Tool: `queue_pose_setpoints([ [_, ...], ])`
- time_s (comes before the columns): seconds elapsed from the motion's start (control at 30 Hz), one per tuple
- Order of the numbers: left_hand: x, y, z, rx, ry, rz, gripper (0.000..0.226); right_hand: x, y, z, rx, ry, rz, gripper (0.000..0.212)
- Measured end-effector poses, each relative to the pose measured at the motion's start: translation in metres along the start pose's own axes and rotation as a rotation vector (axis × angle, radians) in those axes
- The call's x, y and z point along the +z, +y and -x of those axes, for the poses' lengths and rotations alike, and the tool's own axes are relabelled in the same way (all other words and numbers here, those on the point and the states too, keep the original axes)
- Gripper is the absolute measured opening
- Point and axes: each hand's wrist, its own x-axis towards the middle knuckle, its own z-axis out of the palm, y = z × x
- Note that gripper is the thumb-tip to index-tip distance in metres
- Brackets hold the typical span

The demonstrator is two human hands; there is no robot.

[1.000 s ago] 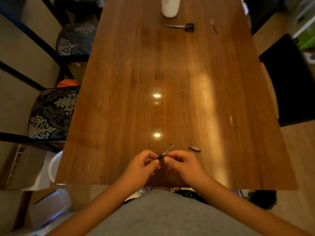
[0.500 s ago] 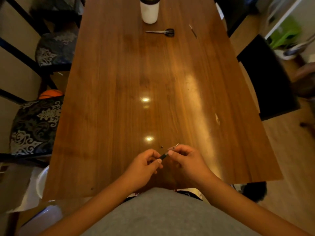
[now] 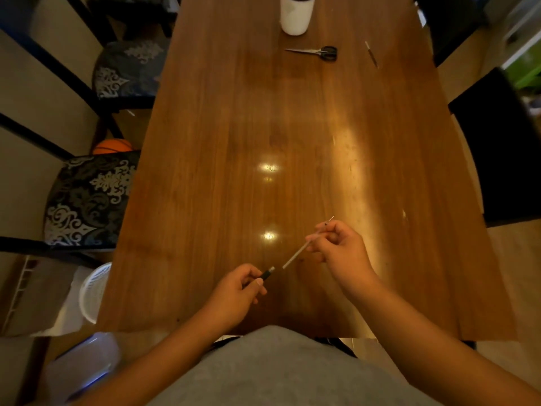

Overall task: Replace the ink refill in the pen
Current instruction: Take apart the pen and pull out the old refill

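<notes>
My left hand (image 3: 234, 291) grips a black pen barrel (image 3: 267, 273) near the table's front edge, its open end pointing up and to the right. My right hand (image 3: 336, 247) pinches a thin pale ink refill (image 3: 295, 256) whose lower end hangs just clear of the barrel's mouth. The refill's metal tip (image 3: 330, 219) sticks out past my right fingers. Another thin refill or pen part (image 3: 371, 54) lies far away at the back right of the wooden table (image 3: 234, 142).
Black-handled scissors (image 3: 316, 51) and a white cup (image 3: 295, 16) stand at the table's far end. Patterned chairs (image 3: 87, 200) line the left side, a dark chair (image 3: 503, 148) the right. A white basket (image 3: 93, 291) sits on the floor at the left.
My right hand has moved up and to the right, drawing the refill out of the barrel. The small pen piece seen on the table a second ago is no longer visible.
</notes>
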Motion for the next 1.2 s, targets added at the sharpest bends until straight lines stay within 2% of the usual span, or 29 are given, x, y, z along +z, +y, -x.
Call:
queue_pose_setpoints([
  [0.1, -0.01, -0.009, -0.003, -0.031, 0.027, 0.024, 0.015, 0.008, 0.005, -0.01, -0.027, 0.024, 0.111, 0.008],
  [0.17, -0.017, -0.016, -0.005, -0.039, 0.041, 0.029, 0.017, 0.015, 0.015, -0.018, -0.011, 0.045, 0.272, 0.003],
  [0.33, -0.031, -0.031, -0.008, -0.044, 0.079, 0.04, 0.021, 0.034, 0.048, -0.04, 0.061, 0.029, 0.617, 0.014],
  [0.53, -0.044, -0.044, -0.007, -0.052, 0.088, 0.041, 0.019, 0.053, 0.063, -0.054, 0.052, 0.004, 0.839, 0.016],
  [0.63, -0.048, -0.047, -0.004, -0.055, 0.084, 0.03, 0.013, 0.059, 0.064, -0.056, 0.048, 0.001, 0.899, 0.018],
  [0.9, -0.057, -0.049, -0.002, -0.059, 0.074, 0.018, 0.006, 0.065, 0.068, -0.056, -0.003, 0.001, 0.981, 0.003],
  [1.07, -0.056, -0.047, -0.001, -0.046, 0.07, 0.001, 0.004, 0.065, 0.065, -0.055, -0.014, -0.008, 1.004, 0.007],
  [1.2, -0.051, -0.044, -0.005, -0.019, 0.093, -0.073, 0.011, 0.046, 0.063, -0.043, -0.082, 0.064, 0.961, 0.016],
])
